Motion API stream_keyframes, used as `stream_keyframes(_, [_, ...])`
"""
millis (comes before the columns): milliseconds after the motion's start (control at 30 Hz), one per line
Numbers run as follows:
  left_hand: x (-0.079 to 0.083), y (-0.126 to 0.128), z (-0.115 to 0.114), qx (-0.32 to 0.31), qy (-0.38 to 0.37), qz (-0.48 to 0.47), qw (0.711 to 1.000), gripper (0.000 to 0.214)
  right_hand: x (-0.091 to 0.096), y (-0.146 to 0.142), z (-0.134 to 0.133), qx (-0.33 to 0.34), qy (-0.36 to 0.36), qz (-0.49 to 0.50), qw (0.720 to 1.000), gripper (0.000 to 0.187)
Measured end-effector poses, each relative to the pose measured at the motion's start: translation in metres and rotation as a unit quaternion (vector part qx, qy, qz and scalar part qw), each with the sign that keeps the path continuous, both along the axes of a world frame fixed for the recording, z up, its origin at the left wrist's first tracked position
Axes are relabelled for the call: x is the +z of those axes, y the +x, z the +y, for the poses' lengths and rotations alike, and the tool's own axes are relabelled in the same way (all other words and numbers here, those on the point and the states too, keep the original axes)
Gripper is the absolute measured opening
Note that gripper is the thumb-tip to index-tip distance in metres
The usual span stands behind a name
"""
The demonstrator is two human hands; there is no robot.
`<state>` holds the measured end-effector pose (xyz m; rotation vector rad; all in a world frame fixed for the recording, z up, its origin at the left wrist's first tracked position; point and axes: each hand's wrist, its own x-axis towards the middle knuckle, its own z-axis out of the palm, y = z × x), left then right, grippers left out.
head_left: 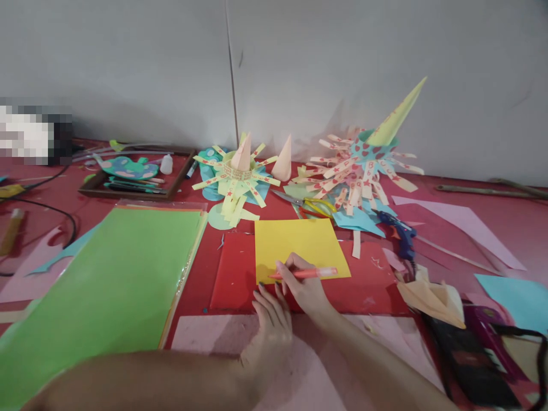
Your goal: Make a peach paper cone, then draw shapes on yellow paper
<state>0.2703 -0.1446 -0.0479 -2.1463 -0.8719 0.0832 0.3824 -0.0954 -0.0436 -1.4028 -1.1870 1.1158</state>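
Observation:
A yellow sheet of paper (299, 242) lies on a red folder-like board (235, 268) in front of me. My right hand (306, 285) grips an orange-red pen (323, 273), its tip over the lower left part of the yellow sheet. Beside it, my left hand (272, 311) rests with outstretched fingers at the sheet's lower edge, holding nothing. Beneath my forearms spreads pale pink paper (222, 331). Just beyond the yellow sheet lie scissors with yellow handles (319, 206).
Green sheets (128, 274) in a clear sleeve fill the left. A blue glue gun (400, 231) lies to the right. Paper cone crafts (242, 165) and a taller one (385, 137) stand by the wall, near a brown tray (124, 194). A black-and-purple object (483, 342) sits lower right.

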Motion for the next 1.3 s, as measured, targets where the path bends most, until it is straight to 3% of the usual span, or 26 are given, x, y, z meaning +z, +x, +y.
stream_keyframes(200, [0.001, 0.001, 0.000, 0.006, 0.006, 0.009, 1.000, 0.041, -0.002, 0.000, 0.001, -0.005, 0.005, -0.036, 0.999, 0.036])
stream_keyframes(700, [-0.001, 0.001, 0.001, 0.003, 0.001, 0.039, 0.999, 0.041, -0.002, 0.002, 0.000, -0.007, 0.014, 0.017, 1.000, 0.032])
stream_keyframes(1067, [0.016, 0.004, -0.001, 0.023, -0.046, 0.113, 0.992, 0.040, 0.001, 0.006, -0.001, -0.019, 0.030, -0.017, 0.999, 0.033])
stream_keyframes(1300, [0.017, 0.005, -0.003, 0.030, -0.072, 0.112, 0.991, 0.043, -0.002, 0.007, -0.002, -0.003, 0.028, -0.028, 0.999, 0.033])
